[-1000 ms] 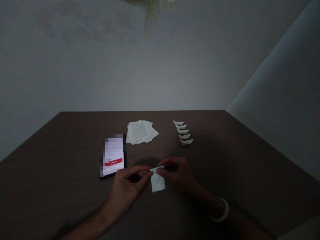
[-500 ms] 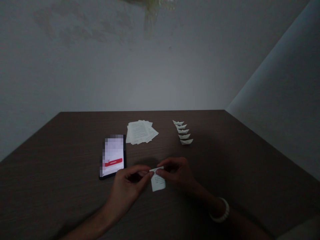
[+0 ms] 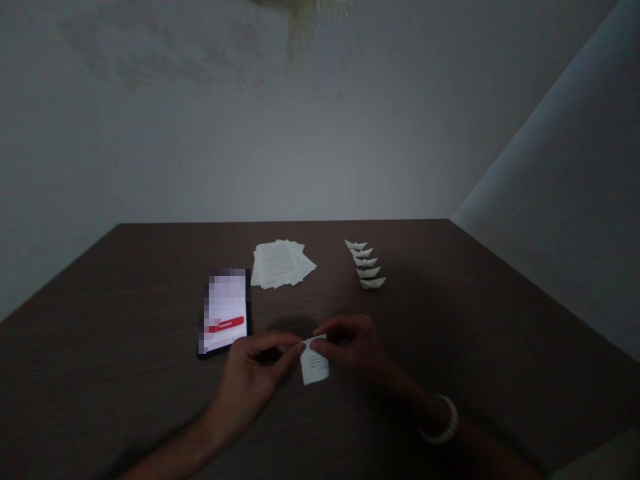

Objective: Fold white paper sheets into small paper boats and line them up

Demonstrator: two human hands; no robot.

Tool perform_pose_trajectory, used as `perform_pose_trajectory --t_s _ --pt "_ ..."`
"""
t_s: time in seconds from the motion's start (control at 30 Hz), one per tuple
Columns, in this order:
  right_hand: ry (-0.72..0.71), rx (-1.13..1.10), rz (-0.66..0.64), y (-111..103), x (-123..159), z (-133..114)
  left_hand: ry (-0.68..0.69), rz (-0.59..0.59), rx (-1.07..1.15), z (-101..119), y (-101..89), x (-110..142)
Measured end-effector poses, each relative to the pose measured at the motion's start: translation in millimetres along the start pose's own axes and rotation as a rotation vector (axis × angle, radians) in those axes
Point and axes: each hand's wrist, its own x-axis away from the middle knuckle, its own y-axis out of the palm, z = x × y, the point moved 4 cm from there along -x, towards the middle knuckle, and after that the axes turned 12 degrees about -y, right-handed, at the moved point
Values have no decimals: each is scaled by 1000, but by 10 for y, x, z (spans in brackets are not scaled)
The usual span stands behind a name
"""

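A small folded piece of printed paper is held between both hands above the front part of the table. My left hand pinches its upper left corner between thumb and forefinger. At the upper right edge, my right hand grips it the same way, thumb in front and fingers behind. The paper's lower part hangs free, with lines of print facing me. Fingers cover parts of the top edge, so the fold there is partly hidden. A pale beaded bracelet circles my right wrist.
On the dark wooden table, a phone or tablet with a lit screen lies left of my hands. Behind it is a loose stack of printed paper sheets. Several folded paper boats stand in a column to the right. A wall rises behind.
Almost nothing differs. Both hands keep their pinch on the paper, whose lower edge has shifted very slightly down and left.
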Motion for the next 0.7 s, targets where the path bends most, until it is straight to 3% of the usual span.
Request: perform_pose_trajectory --t_s 0.37,0.7 --pt "-3 -63 -122 55 -12 -50 101 -131 -28 55 21 39" --pt "78 -79 -126 85 -1 -10 76 -122 -32 0 -8 20"
